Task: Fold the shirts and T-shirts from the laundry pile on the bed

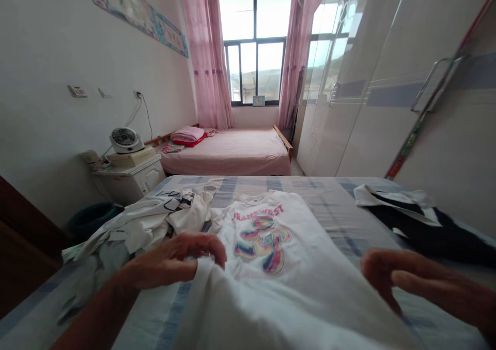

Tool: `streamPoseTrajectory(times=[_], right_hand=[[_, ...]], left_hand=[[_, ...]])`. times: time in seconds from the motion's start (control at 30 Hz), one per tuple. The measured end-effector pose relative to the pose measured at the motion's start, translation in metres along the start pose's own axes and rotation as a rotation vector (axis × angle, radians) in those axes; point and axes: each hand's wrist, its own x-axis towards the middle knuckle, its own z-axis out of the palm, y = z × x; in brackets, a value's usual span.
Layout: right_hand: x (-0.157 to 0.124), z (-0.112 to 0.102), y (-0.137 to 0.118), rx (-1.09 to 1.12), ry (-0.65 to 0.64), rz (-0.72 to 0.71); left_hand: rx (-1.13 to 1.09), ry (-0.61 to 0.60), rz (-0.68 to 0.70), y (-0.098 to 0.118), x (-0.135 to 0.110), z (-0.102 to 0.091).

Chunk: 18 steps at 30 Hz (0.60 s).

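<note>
A white T-shirt [310, 257] with a colourful cartoon print and pink lettering lies front up on the bed, its collar pointing away from me. My left hand [182, 259] pinches the shirt's left side, where the cloth is lifted into a fold. Beside the shirt's right edge, my right hand [411, 277] has its fingers bent and the thumb apart from them, with no cloth visible in its grasp. The near end of the shirt rises toward me and runs out of view at the bottom.
Crumpled light clothes [155, 221] lie on the left of the checked bedsheet [333, 200]. Black and white garments [418, 221] lie at the right. Beyond are a pink bed [240, 148], a nightstand [132, 177] with a fan [126, 139], and a white wardrobe [360, 127].
</note>
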Motion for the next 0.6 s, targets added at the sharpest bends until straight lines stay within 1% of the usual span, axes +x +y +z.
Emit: streamPoseTrajectory(times=[0.03, 0.07, 0.1, 0.13, 0.2, 0.23, 0.3, 0.37, 0.43, 0.53, 0.6], right_hand=[[0.004, 0.0, 0.006, -0.039, -0.06, 0.034], [0.012, -0.001, 0.014, -0.086, -0.075, 0.072], [0.023, -0.003, 0.022, -0.14, -0.018, 0.096], [0.036, -0.005, 0.03, -0.19, 0.056, 0.11], [0.066, -0.008, 0.046, -0.281, 0.184, 0.115], [0.081, -0.009, 0.053, -0.328, 0.257, 0.108], [0.11, -0.01, 0.063, -0.405, 0.385, 0.082], [0.136, -0.007, 0.068, -0.442, 0.438, 0.063], [0.156, -0.002, 0.07, -0.443, 0.433, 0.061], [0.178, 0.009, 0.067, -0.471, 0.454, 0.054], [0.187, 0.016, 0.062, -0.485, 0.481, 0.047]], left_hand=[[-0.033, -0.064, -0.04, -0.01, -0.001, -0.004], [-0.046, -0.064, -0.077, -0.022, 0.001, -0.008], [-0.026, -0.009, -0.119, -0.035, 0.007, -0.01], [0.036, 0.082, -0.167, -0.049, 0.016, -0.012], [0.269, 0.283, -0.257, -0.074, 0.037, -0.013], [0.404, 0.358, -0.296, -0.083, 0.047, -0.012], [0.619, 0.445, -0.369, -0.094, 0.061, -0.006], [0.719, 0.476, -0.432, -0.095, 0.066, 0.003], [0.746, 0.459, -0.464, -0.088, 0.059, 0.015], [0.7, 0.405, -0.495, -0.076, 0.037, 0.034], [0.633, 0.344, -0.514, -0.073, 0.02, 0.046]])
